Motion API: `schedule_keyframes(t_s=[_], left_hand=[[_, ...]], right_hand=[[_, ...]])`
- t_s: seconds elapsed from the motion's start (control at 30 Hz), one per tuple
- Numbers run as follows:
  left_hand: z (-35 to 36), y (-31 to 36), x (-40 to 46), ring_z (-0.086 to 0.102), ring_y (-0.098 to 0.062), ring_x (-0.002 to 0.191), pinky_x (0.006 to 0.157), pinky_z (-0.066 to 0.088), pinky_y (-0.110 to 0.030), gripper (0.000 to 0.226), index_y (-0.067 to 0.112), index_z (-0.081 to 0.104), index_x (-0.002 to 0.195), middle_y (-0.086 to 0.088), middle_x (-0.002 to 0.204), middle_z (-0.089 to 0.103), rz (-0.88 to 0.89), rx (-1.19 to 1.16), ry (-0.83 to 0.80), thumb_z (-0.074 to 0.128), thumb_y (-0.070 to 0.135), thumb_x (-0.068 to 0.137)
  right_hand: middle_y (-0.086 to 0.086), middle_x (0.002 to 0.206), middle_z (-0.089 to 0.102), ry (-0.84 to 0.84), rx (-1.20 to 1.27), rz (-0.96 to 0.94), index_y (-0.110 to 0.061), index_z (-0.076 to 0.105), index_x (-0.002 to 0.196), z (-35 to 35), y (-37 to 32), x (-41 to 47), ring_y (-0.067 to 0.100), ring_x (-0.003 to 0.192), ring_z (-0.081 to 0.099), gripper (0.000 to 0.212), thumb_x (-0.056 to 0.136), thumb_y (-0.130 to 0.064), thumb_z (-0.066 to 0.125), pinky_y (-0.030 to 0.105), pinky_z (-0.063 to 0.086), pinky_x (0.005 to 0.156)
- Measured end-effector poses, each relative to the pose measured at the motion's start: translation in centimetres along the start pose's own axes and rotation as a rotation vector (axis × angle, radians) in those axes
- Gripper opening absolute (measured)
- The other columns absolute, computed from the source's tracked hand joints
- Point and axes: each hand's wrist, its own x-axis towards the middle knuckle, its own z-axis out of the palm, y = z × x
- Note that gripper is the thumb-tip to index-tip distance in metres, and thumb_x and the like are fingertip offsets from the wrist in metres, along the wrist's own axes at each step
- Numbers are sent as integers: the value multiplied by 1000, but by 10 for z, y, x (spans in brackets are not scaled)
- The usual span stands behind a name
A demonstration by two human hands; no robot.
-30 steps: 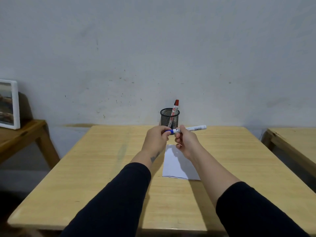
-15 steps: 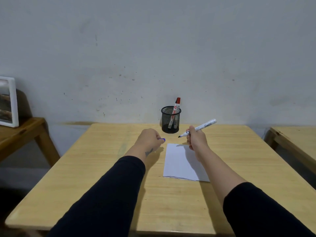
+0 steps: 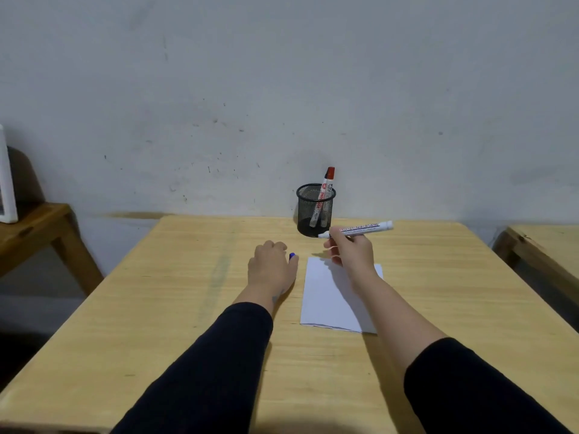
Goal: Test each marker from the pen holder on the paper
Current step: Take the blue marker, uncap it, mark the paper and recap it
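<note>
A white sheet of paper (image 3: 332, 296) lies on the wooden table (image 3: 194, 308). Behind it stands a black mesh pen holder (image 3: 315, 211) with a red-capped marker (image 3: 324, 192) leaning inside. My right hand (image 3: 352, 252) grips an uncapped white marker (image 3: 363, 228) with blue print, held nearly level above the paper's far edge, tip pointing left. Left of the paper my left hand (image 3: 271, 266) rests closed on the table around the blue cap (image 3: 292, 255), whose end shows between the fingers.
A lower wooden side table (image 3: 34, 227) with a white picture frame (image 3: 7, 183) stands at the left. Another wooden table (image 3: 545, 245) sits at the right. A grey wall runs right behind the pen holder.
My hands pulled apart and the blue cap came off the marker into my left hand, which dropped to the table. My right hand moved right, and the marker has since levelled out.
</note>
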Motion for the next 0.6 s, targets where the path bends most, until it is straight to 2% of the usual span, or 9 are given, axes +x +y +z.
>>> schedule_keyframes(t_s=[0.07, 0.13, 0.2, 0.23, 0.3, 0.37, 0.43, 0.5, 0.6], left_hand=[[8, -4, -8, 37, -23, 132, 104, 33, -41, 59, 15, 40, 140, -3, 142, 45, 34, 22, 76, 40, 51, 93], [16, -4, -14, 18, -20, 145, 116, 16, -47, 75, 14, 25, 148, -2, 155, 29, 51, 65, 21, 33, 61, 90], [23, -7, -18, -2, -16, 149, 119, -1, -51, 85, 14, 9, 152, 2, 162, 8, 59, 128, -62, 26, 67, 88], [25, -9, -19, -6, -14, 149, 118, -5, -52, 87, 14, 5, 152, 3, 162, 3, 60, 135, -82, 26, 69, 87], [26, -12, -19, -6, -13, 149, 119, -6, -52, 91, 15, 3, 152, 3, 162, 2, 46, 116, -84, 28, 71, 85], [25, -12, -18, -7, -13, 149, 118, -6, -52, 95, 15, 3, 152, 3, 162, 2, 31, 110, -83, 30, 74, 83], [26, -13, -17, -8, -13, 148, 118, -7, -52, 96, 15, 2, 152, 4, 162, 2, 24, 115, -83, 29, 74, 82], [27, -12, -16, -8, -12, 148, 118, -8, -53, 94, 15, 1, 152, 4, 162, 1, 20, 129, -81, 26, 74, 83], [28, -11, -13, -9, -13, 148, 118, -8, -53, 87, 14, 0, 152, 3, 163, -1, 17, 149, -75, 22, 69, 88]], right_hand=[[4, 66, 60, -23, 60, -25, -14, 64, 84, 3, -5, 1, 15, 55, 51, 8, 90, -13, 60, 18, 44, 46], [6, 69, 60, -48, 112, -14, -14, 63, 84, 8, -5, 5, 17, 53, 50, 9, 91, -14, 59, 22, 44, 46], [9, 75, 59, -75, 180, 23, -13, 64, 88, 15, 2, 8, 19, 55, 50, 8, 92, -14, 57, 27, 43, 50], [11, 77, 57, -83, 231, 42, -10, 65, 93, 17, 7, 8, 19, 57, 49, 9, 92, -12, 57, 27, 41, 51], [15, 80, 56, -80, 270, 69, -3, 65, 102, 19, 15, 8, 19, 60, 48, 14, 91, -5, 56, 25, 38, 52], [18, 80, 58, -85, 236, 57, 2, 65, 100, 18, 17, 10, 20, 60, 50, 15, 88, -3, 57, 25, 38, 48], [16, 72, 58, -83, 162, 28, 5, 66, 93, 19, 18, 11, 18, 48, 51, 15, 90, -8, 59, 21, 38, 40], [13, 63, 57, -53, 99, -17, 6, 64, 84, 20, 19, 11, 12, 36, 49, 25, 91, -17, 63, 18, 38, 36], [9, 56, 57, 22, -11, -116, 1, 58, 69, 18, 19, 10, 6, 40, 54, 29, 89, -19, 66, 14, 45, 42]])
